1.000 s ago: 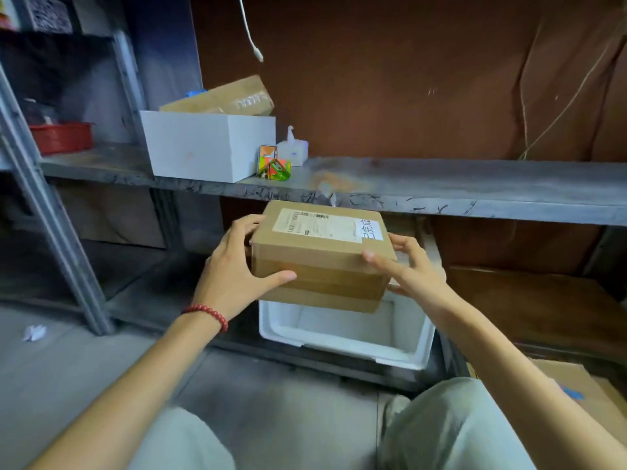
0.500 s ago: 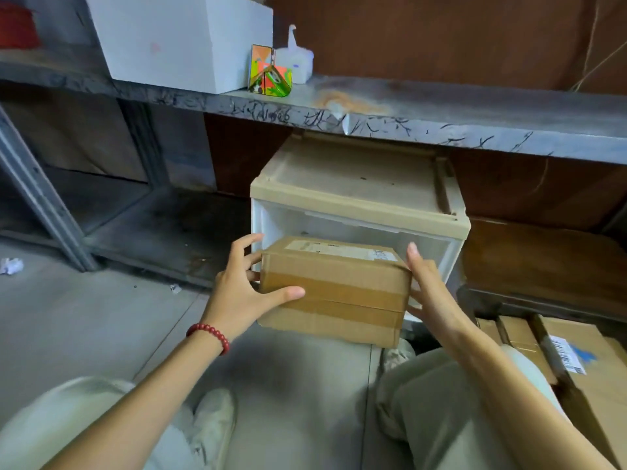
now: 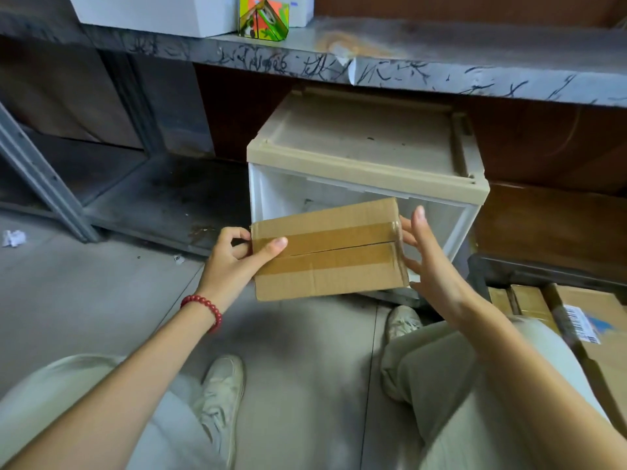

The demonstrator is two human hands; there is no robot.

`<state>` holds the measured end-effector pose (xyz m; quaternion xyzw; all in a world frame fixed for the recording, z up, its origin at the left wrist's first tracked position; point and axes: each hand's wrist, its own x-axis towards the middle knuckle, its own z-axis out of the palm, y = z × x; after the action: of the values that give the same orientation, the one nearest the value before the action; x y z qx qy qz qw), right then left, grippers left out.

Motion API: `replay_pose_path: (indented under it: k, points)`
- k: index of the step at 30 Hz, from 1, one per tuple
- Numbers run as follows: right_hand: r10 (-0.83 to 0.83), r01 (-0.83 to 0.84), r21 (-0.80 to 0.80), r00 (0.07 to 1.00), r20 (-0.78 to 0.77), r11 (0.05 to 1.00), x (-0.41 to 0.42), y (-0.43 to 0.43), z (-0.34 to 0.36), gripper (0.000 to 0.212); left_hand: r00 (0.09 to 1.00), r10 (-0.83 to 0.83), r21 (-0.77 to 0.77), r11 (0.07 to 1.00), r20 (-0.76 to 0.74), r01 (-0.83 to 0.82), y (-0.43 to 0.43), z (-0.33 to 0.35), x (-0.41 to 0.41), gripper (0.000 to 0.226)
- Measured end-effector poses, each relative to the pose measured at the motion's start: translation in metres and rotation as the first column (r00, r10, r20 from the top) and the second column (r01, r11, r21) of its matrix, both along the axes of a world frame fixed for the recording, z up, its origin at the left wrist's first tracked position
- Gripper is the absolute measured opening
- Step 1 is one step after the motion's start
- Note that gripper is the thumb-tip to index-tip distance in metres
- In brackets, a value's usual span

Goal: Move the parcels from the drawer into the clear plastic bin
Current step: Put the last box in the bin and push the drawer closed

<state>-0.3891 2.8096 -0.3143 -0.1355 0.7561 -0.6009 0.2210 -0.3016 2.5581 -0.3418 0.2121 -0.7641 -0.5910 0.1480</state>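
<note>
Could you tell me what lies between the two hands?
The taped parcel, in the head view: left hand pinches one end, right hand touches the other.

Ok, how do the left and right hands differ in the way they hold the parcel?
The left hand pinches the parcel at its left edge, thumb on the taped face; the right hand presses its right end with straight fingers. The left wrist wears a red bead bracelet; the right is bare. Both support the same parcel.
</note>
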Motion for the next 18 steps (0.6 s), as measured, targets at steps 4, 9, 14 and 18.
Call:
replay_pose_path:
  k: [4, 9, 14, 18]
  points:
    - [-0.01, 0.011, -0.027, 0.999, 0.041, 1.0, -0.003, 0.002, 0.001, 0.095, 0.994, -0.086, 0.052, 0.995, -0.066, 0.09, -0.001, 0.004, 0.0, 0.06]
    - [-0.015, 0.019, -0.039, 0.996, 0.093, 0.999, -0.007, 0.004, -0.003, 0.094, 0.976, -0.14, 0.103, 0.982, -0.167, 0.158, -0.008, 0.005, 0.004, 0.058]
    - [-0.001, 0.004, -0.028, 0.994, 0.106, 1.0, -0.007, -0.001, -0.008, 0.103, 0.953, -0.161, 0.19, 0.958, -0.258, 0.213, -0.013, 0.014, 0.005, 0.042]
    - [0.009, -0.011, 0.014, 0.997, 0.081, 1.0, -0.006, -0.001, -0.007, 0.105, 0.943, -0.178, 0.188, 0.954, -0.28, 0.235, -0.014, 0.015, 0.005, 0.059]
